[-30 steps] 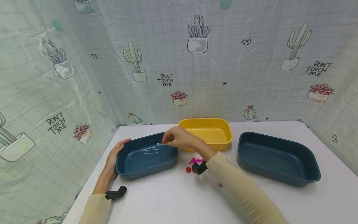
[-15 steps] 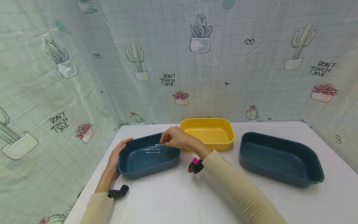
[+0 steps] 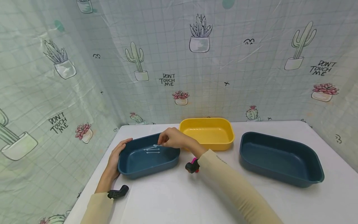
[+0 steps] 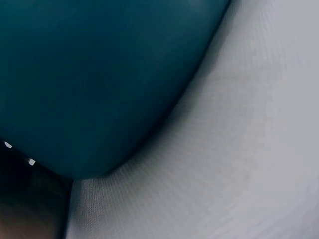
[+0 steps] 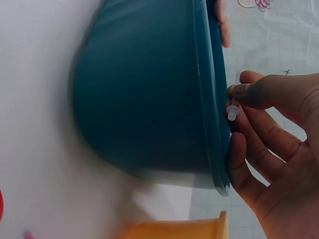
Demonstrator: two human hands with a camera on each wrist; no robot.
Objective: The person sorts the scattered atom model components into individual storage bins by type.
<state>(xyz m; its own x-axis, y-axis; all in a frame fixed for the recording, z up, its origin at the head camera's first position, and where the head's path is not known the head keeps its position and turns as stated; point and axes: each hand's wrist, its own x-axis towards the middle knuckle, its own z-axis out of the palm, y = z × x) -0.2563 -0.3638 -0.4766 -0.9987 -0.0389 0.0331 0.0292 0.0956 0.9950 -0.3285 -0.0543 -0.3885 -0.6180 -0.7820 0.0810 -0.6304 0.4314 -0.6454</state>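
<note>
A dark blue basin point(image 3: 139, 163) stands at the left of the table, with several thin pale rods point(image 3: 152, 152) on its floor. My left hand point(image 3: 113, 160) rests along its left side, fingers stretched along the wall and fingertips at the rim; the thumb is hidden. Over the basin's right part, my right hand point(image 3: 173, 138) pinches a translucent plastic rod point(image 5: 232, 112) between thumb and index finger. A flanged, knobbed end of that rod shows in the right wrist view. Basin wall point(image 4: 99, 84) fills much of the left wrist view.
A yellow basin point(image 3: 207, 146) stands behind my right forearm, near the patterned curtain point(image 3: 156, 102). Another dark blue basin point(image 3: 279, 160) is at the right. Beside my right wrist a pink piece point(image 3: 194, 160) and a red piece point(image 3: 197, 170) lie partly covered.
My right hand has shifted slightly left over the basin, still pinching the rod. My right wrist now covers more of the pink and red pieces. The left hand stays on the basin.
</note>
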